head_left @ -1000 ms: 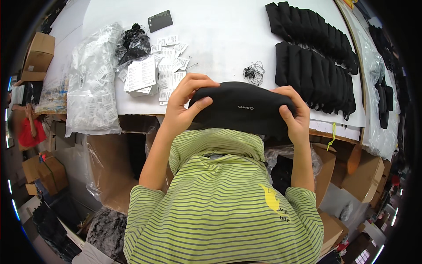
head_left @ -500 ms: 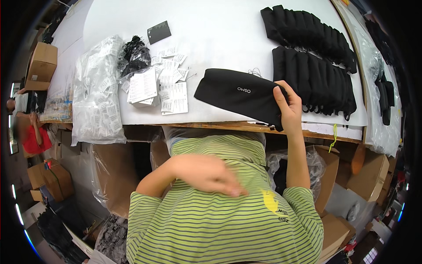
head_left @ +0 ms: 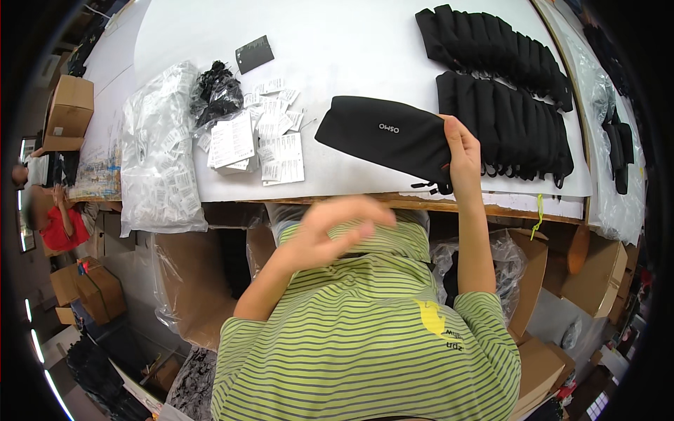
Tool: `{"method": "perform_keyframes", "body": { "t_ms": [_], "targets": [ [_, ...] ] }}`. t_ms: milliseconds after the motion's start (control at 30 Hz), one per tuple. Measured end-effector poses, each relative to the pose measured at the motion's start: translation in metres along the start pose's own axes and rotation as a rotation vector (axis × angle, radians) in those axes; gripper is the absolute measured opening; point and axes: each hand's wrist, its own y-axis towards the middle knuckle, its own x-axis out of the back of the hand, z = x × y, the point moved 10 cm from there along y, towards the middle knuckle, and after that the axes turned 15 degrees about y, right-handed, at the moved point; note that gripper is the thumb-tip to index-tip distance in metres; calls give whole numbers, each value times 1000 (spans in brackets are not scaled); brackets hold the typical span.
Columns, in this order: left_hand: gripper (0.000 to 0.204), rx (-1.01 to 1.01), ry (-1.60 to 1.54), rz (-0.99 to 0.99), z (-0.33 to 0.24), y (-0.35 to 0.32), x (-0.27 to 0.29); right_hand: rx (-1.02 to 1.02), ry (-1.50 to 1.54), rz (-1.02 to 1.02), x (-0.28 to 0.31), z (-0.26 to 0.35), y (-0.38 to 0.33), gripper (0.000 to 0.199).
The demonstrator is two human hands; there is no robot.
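Observation:
My right hand [head_left: 463, 149] grips the right end of a flat black fabric pouch [head_left: 379, 137] with light lettering, thumb and fingers closed on it. The pouch is raised at the near table edge, its left end pointing away and slightly up. Dark cord ends [head_left: 434, 187] hang from its lower right corner. My left hand [head_left: 340, 228] is in the air before my shirt, below the pouch and apart from it. It is blurred by motion, but thumb and fingers stand apart with nothing seen between them.
On the white table [head_left: 337, 42], two rows of black pouches [head_left: 502, 126] lie at right. At left are a plastic bag of labels [head_left: 161, 154], a stack of white cards [head_left: 232, 144], loose tags [head_left: 282, 158], black cords [head_left: 217, 91] and a dark card [head_left: 254, 54]. Cardboard boxes [head_left: 186, 281] stand below.
My left hand has risen from my chest toward the table edge, its thumb now apart from the fingers. The pouch in my right hand has tilted and shifted up slightly.

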Motion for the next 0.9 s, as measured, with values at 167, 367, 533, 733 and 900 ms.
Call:
{"method": "perform_keyframes", "body": {
  "t_ms": [167,367,533,733,900],
  "targets": [
    [52,157,962,-516,-26,16,37,-38,95,72,-21,-16,7,40],
    [32,128,-189,228,11,-12,-36,-10,74,-210,9,-24,44,42],
    [27,294,-308,-361,94,-82,20,-42,230,-246,23,-41,86,40],
    [38,142,503,-804,-13,-40,73,-28,159,-179,5,-29,71,40],
    [37,46,1226,-637,-48,38,45,-47,335,-115,-24,-15,36,34]
  ]
}}
